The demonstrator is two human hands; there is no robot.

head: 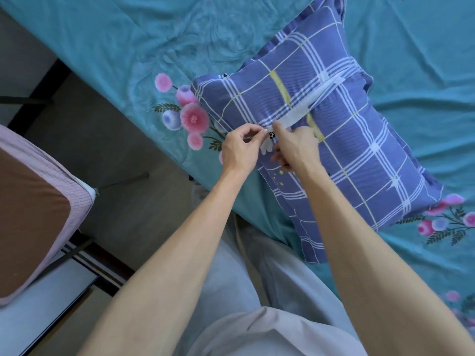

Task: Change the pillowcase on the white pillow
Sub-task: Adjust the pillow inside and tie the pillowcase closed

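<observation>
While lying on the teal floral bed sheet (108,42), blue plaid pillowcase (359,155) pinched near its white-showing opening by left hand (241,147) and right hand (295,147).

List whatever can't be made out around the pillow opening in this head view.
- Zipper pull: too small, between left hand and right hand.
- White pillow: only a sliver shows through the blue plaid pillowcase.
- Right fingertips: tucked under the palm.
</observation>
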